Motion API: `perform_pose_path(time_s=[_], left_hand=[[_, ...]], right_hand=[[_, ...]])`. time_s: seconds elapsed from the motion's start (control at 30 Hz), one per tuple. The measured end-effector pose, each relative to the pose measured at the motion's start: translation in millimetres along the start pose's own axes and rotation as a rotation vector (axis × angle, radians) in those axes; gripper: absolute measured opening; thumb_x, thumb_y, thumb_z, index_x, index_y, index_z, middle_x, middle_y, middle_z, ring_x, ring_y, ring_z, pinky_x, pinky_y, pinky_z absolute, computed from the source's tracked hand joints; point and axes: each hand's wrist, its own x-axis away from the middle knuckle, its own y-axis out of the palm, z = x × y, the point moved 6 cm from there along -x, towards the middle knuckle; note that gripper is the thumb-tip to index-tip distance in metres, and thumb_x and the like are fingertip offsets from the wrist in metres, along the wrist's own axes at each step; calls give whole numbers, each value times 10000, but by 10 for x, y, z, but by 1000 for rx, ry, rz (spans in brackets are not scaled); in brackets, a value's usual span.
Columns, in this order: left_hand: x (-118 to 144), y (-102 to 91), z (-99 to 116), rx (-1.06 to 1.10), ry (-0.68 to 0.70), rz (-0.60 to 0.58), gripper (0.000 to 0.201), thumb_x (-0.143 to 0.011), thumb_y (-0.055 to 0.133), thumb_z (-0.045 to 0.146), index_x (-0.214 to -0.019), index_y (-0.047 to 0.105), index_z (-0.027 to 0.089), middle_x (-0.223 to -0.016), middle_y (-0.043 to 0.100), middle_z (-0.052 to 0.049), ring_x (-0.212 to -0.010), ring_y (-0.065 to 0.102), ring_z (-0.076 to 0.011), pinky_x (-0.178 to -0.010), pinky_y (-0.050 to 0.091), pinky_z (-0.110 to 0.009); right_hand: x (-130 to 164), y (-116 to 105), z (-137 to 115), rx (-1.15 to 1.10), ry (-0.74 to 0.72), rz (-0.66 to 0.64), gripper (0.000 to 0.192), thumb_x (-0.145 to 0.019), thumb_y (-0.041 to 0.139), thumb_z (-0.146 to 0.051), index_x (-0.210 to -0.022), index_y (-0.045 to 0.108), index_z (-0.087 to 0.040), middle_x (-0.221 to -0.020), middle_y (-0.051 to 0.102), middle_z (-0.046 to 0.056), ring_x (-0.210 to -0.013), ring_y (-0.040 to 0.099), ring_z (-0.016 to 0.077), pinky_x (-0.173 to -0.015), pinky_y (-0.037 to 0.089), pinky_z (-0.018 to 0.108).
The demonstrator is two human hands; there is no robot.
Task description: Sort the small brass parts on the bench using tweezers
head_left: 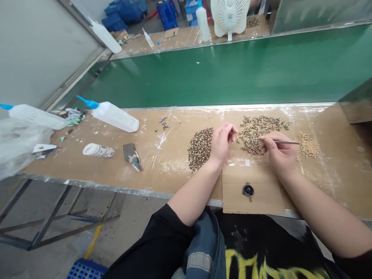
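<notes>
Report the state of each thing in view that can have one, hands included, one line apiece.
Left hand: curled; whether holding anything, unclear.
Right hand: closed on the tool.
Thin metal tool: gripped, pointing toward the left hand.
Small bronze metal pieces: heaped beside the left hand; others spread loosely.
Small tan beads: loosely clustered.
Round black disc: flat on brown cardboard.
White plastic fan: upright; spinning or not, unclear.

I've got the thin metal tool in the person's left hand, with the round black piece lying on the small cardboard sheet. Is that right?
Not quite: the head view shows the thin metal tool in the right hand, not the left hand. The round black piece does lie on the small cardboard sheet.
</notes>
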Motion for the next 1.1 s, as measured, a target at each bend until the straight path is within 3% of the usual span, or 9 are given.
perform_pose_path(time_s=[0.13, 0.37, 0.53, 0.77, 0.97, 1.1], left_hand=[[70, 97, -69, -94, -49, -116, 358, -1016, 586, 407, -745, 687, 195, -617, 549, 1, -575, 443, -109, -574, 326, -265], [110, 195, -185, -127, -138, -266, 368, -1000, 607, 504, -851, 716, 186, -658, 623, -6, -536, 447, -97, -516, 307, -250], [137, 259, -261, -66, -217, -352, 373, -938, 693, 541, -843, 679, 181, -616, 589, 21, -490, 409, -74, -469, 260, -230], [180, 310, -377, 91, -316, -398, 446, -908, 753, 574, -785, 575, 184, -551, 450, 75, -437, 301, -51, -430, 212, -199], [202, 323, -370, 132, -327, -368, 455, -899, 772, 557, -783, 527, 192, -540, 424, 85, -432, 294, -49, -431, 220, -185], [203, 310, -382, 112, -326, -347, 478, -882, 782, 578, -776, 524, 189, -536, 411, 90, -433, 297, -47, -434, 226, -179]], right_hand=[[-41, -75, -7, -22, -15, 89, 248, -1010, 705, -478, -909, 806, -276, -661, 654, 11, -537, 582, 170, -553, 484, 359], [-39, -23, -56, -24, -23, 27, 326, -1008, 681, -551, -879, 807, -279, -617, 631, 5, -538, 579, 171, -598, 527, 385], [-27, -15, 0, -26, 22, 9, 355, -1007, 665, -587, -879, 807, -288, -633, 634, 9, -536, 571, 172, -587, 530, 390], [-33, -17, -19, -107, -7, 10, 270, -1023, 681, -487, -904, 806, -281, -635, 625, -7, -535, 570, 159, -583, 512, 362], [-37, -24, -93, -81, -87, -24, 199, -1027, 685, -403, -949, 813, -272, -648, 639, -3, -591, 591, 171, -613, 478, 361], [-44, -20, -68, -100, -52, -35, 191, -1021, 691, -385, -927, 805, -263, -646, 641, -8, -607, 589, 169, -630, 472, 356]])
